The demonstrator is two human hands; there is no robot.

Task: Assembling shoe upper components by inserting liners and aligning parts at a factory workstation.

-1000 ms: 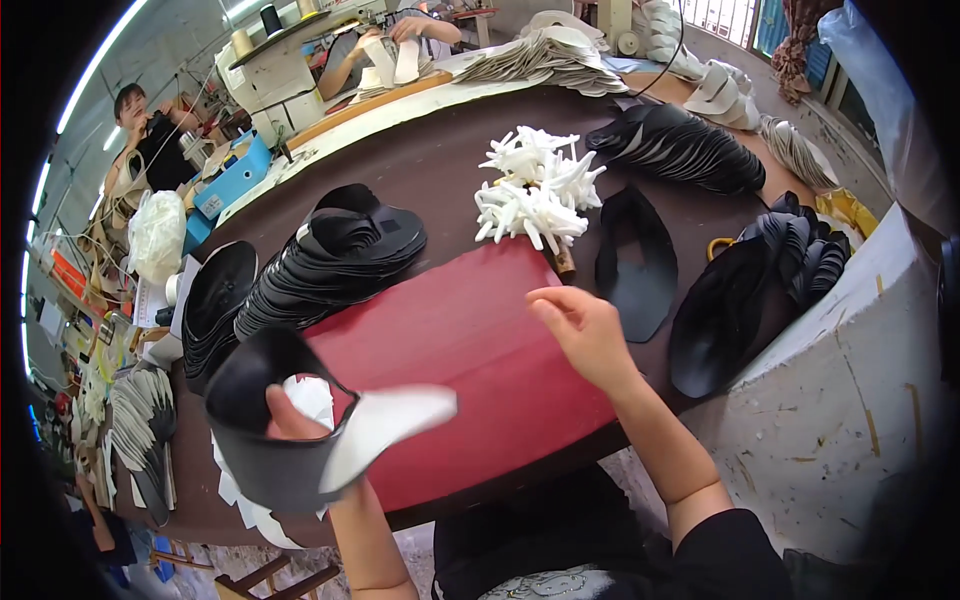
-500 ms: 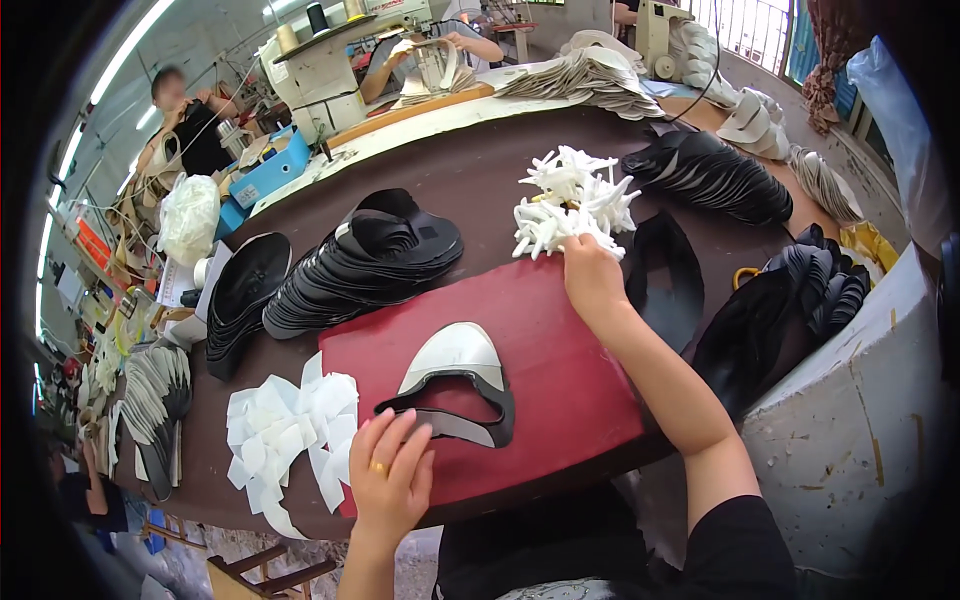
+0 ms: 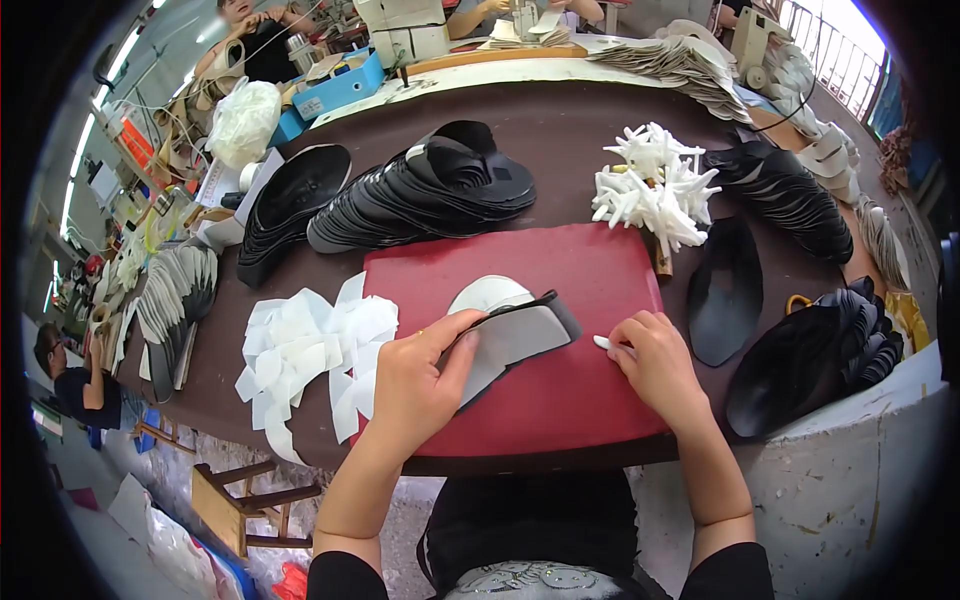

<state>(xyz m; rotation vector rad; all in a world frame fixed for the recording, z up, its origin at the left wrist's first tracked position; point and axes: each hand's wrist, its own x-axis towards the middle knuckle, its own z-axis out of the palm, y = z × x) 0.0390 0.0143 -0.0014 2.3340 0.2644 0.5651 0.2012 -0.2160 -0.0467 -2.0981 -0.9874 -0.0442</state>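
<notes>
My left hand (image 3: pixel 422 385) pinches a grey and black shoe upper (image 3: pixel 512 340) between thumb and fingers. It is tilted up over the red mat (image 3: pixel 580 410), with its white toe part (image 3: pixel 488 292) behind. To the right, my right hand (image 3: pixel 657 365) holds a small white finger-shaped piece (image 3: pixel 603 342) between thumb and fingertips, a short way off the upper. A heap of similar white pieces (image 3: pixel 655 190) is gathered on a brown stick-like stand (image 3: pixel 664 262) beyond the mat. Left of the mat, a loose pile of thin white patches (image 3: pixel 300 350) overlaps its edge.
Stacks of black shoe uppers (image 3: pixel 430 195) lie at the back left, with more black pieces (image 3: pixel 790 200) at the right. Near the right edge are a black piece (image 3: pixel 722 290) and a yellow scissor handle (image 3: pixel 797 303). Co-workers sit beyond the table; a wooden stool (image 3: pixel 225 505) stands lower left.
My right hand has come back from the white heap with one piece. My left hand has taken hold of the shoe upper and tilted it up off the mat. The view has shifted.
</notes>
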